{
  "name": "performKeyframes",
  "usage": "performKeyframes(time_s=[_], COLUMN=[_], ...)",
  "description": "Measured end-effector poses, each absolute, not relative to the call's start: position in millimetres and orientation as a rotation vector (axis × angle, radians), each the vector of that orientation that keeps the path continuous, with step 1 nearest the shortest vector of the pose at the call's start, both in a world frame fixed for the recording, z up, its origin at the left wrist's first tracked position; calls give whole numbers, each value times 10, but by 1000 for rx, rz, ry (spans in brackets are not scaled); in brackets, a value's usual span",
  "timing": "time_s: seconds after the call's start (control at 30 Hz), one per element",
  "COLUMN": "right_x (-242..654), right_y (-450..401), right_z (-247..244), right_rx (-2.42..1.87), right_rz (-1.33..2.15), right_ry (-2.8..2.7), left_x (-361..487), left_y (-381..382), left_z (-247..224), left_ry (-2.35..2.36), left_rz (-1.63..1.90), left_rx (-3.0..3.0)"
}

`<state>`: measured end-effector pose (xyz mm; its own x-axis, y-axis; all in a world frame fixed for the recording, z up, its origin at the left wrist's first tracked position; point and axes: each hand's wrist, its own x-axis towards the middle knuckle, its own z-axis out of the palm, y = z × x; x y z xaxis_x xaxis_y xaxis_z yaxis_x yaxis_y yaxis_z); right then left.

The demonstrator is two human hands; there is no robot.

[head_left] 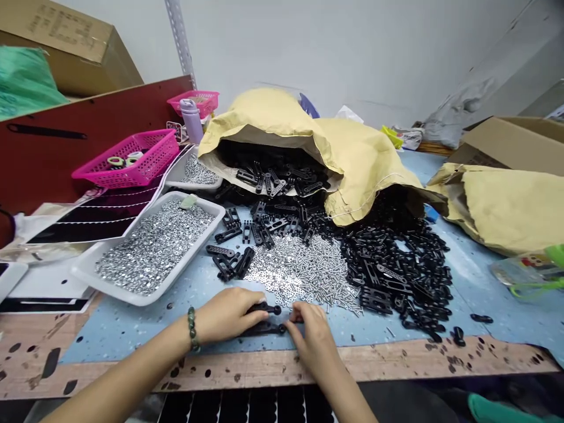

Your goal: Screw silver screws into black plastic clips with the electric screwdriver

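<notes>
A blue mat (110, 332) covers your table, with a pale wall (308, 53) behind it. On the far side of the mat, a yellow paper sack (273, 111) spills black plastic parts (396, 270) rightward beside loose silver screws (299, 270). A white tray (99, 276) of silver nuts sits left, with a pink basket (154, 154) beyond it. At the near edge, your left hand (229, 314) pinches two black plastic bars (267, 308) from the left, while your right hand (311, 335) curls down onto their right end, just below the screws.
</notes>
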<state>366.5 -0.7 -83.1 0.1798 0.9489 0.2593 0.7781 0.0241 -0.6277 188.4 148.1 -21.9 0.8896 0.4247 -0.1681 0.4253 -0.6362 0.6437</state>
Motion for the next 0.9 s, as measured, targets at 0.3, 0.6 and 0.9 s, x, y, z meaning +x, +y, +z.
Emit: performKeyframes(time_s=[0.3, 0.6, 0.9], right_x=[3614, 3691, 3573], right_y=[-18, -237, 0], right_z=[-790, -818, -680], right_rx=[-1760, -1647, -1608], right_rz=[307, 316, 366], right_ry=[-1617, -1593, -1676], left_x=[2042, 2143, 1918], left_y=[1461, 1321, 1407], left_z=[-234, -304, -335], left_ry=[588, 358, 414], left_rz=[224, 131, 92], left_rx=[2236, 2325, 2370])
